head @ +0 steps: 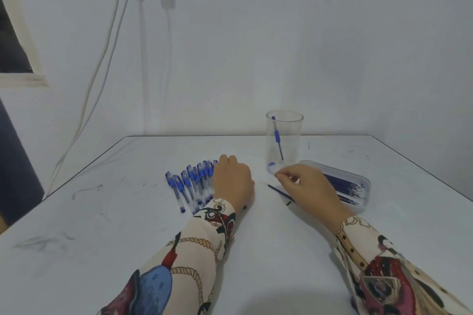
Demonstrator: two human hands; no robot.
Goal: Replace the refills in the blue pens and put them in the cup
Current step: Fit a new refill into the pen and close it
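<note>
blue-capped pens (190,185) lie in a tight row on the white table (76,225), centre-left of the frame. left hand (234,181) rests knuckles-up over the right end of the row, fingers curled down onto the pens; cannot tell if that grip has actually closed on one. right hand (308,185), centre-right, has fingertips pinched together just below the cup base, something tiny or clear maybe between them, too small to tell. loose refill (280,194) lies on the table between the hands, partly under the right hand. clear cup (284,143) stands upright at centre-right with one pen inside, leaning. clear tray (358,181) of spare refills sits just right of the cup, behind the right hand.

handling, as a guess: pens are light, stiff, smooth plastic, likely to roll; take one by the rubbery blue grip section. refills are thin and light, can bend; pinch mid-shaft, not the tip. the cup looks light and tippy, so drop pens in gently.
</note>
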